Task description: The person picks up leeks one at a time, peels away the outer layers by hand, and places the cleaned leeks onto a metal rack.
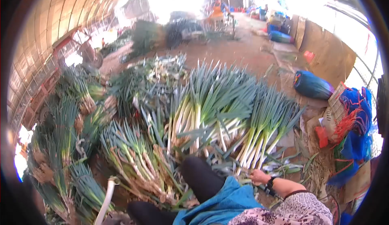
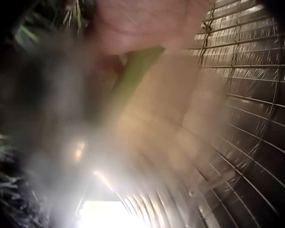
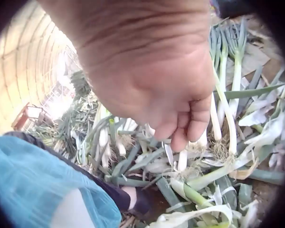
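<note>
Patterned sleeve (image 1: 302, 206), black wristband (image 1: 270, 183), blue apron (image 1: 227, 198).

Blue netting (image 1: 357, 103) sits near right, with a dark-blue bundle (image 1: 312, 85) and a brown board (image 1: 328, 46) farther back, a person in orange (image 1: 217, 12) far off, and a ribbed roof (image 1: 69, 6) left.

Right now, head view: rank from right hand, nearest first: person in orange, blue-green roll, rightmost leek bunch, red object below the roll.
1. Rightmost leek bunch: just ahead of the right hand, white ends closest.
2. Red object: off to the right.
3. Blue-green roll: right side, farther ahead.
4. Person in orange: far background, upper middle.
</note>
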Tool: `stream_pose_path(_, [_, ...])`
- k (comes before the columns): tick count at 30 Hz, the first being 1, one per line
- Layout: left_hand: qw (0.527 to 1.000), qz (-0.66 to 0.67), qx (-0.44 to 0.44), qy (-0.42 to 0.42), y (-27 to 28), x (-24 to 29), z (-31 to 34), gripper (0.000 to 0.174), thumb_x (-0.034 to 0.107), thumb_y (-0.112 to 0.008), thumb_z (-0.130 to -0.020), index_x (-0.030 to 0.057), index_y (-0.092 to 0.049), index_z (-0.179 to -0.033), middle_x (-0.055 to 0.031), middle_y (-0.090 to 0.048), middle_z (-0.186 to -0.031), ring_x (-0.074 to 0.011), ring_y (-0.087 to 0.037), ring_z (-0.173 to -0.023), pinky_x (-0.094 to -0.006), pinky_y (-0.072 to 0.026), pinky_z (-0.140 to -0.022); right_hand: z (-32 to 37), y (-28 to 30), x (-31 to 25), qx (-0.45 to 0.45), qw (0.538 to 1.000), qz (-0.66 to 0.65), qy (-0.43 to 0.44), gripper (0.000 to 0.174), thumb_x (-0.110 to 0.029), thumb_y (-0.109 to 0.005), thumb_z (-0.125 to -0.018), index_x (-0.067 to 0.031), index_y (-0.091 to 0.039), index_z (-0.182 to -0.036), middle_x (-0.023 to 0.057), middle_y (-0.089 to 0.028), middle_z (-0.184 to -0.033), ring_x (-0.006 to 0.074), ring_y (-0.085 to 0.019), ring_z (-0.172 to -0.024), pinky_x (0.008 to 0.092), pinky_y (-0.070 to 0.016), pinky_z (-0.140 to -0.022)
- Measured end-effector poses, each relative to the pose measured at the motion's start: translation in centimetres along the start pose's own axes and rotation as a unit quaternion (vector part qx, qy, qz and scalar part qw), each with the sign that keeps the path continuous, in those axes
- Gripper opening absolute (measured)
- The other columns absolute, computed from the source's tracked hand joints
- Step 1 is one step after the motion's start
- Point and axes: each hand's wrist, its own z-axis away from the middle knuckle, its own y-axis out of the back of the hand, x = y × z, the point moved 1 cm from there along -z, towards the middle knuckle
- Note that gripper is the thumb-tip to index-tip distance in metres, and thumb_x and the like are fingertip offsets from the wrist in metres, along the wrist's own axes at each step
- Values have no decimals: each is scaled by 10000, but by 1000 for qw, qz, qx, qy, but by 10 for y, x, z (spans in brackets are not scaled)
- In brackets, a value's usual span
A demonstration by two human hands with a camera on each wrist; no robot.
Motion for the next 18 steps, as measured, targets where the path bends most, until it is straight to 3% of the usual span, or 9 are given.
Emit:
stream_pose_path(2, [998, -54, -5, 19, 14, -26, -2, 418, 248, -575, -906, -11, -445, -1207, -111, -565, -979, -178, -547, -817, -291, -475, -760, -3, -23, 6, -90, 996, 2, -19, 261, -265, -577, -764, -16, -650, -737, 224, -616, -726, 370, -619, -683, 471, -499, -639])
stream_pose_path(4, [993, -107, -23, 31, 9, -39, -11, 405, 238, -568, -908, -12, -450, -1204, -114, -569, -985, -186, -550, -831, -295, -470, -777, -25, -105, 66, 19, 991, -8, 129, 229, -278, -600, -729, -56, -635, -683, 172, -596, -633, 353, -598, -605, 450, -489, -566])
stream_pose_path(5, [990, -130, -42, 39, 0, -47, -15, 400, 233, -565, -909, -13, -452, -1203, -115, -571, -988, -190, -552, -838, -298, -468, -786, -18, -62, 32, -40, 991, -3, 130, 239, -294, -592, -733, -66, -627, -670, 155, -591, -621, 353, -591, -598, 449, -483, -549])
stream_pose_path(7, [981, -169, -76, 50, -16, -59, -17, 388, 224, -558, -911, -14, -457, -1200, -118, -574, -994, -199, -555, -853, -302, -464, -803, -20, -38, 3, -33, 997, 33, 56, 223, -215, -540, -711, -14, -629, -678, 208, -618, -678, 394, -612, -658, 481, -511, -629])
stream_pose_path(8, [978, -184, -88, 55, -23, -64, -17, 382, 219, -555, -911, -15, -460, -1198, -119, -576, -997, -203, -557, -860, -304, -461, -811, -25, -21, -14, -67, 994, -54, -64, 226, -192, -529, -695, 8, -634, -697, 237, -620, -713, 410, -619, -693, 483, -516, -673])
stream_pose_path(13, [956, -261, -126, 52, -43, -72, -10, 354, 194, -538, -916, -18, -472, -1191, -126, -586, -1013, -224, -566, -896, -315, -450, -854, -40, -51, 22, 15, 1000, 4, -23, 199, -173, -564, -736, 6, -648, -749, 203, -642, -686, 338, -634, -616, 397, -531, -609])
stream_pose_path(14, [951, -273, -135, 51, -38, -69, -8, 349, 189, -534, -916, -18, -475, -1190, -128, -587, -1016, -228, -568, -904, -317, -448, -862, -41, -40, 15, -4, 975, -135, -179, 226, -187, -544, -741, 8, -657, -754, 226, -639, -734, 368, -630, -706, 414, -520, -688])
stream_pose_path(15, [945, -292, -141, 48, -36, -69, -6, 343, 185, -531, -917, -19, -477, -1188, -129, -589, -1019, -232, -569, -911, -319, -446, -871, -43, -34, 11, -21, 906, -267, -326, 254, -200, -523, -746, 10, -666, -760, 249, -636, -781, 397, -626, -797, 432, -508, -767])
stream_pose_path(18, [923, -349, -158, 36, -27, -62, 4, 328, 170, -521, -920, -21, -484, -1184, -133, -595, -1028, -245, -574, -933, -326, -439, -896, -55, -63, 36, 62, 895, -255, -360, 263, -213, -525, -760, 9, -667, -760, 256, -639, -800, 388, -627, -822, 422, -503, -787])
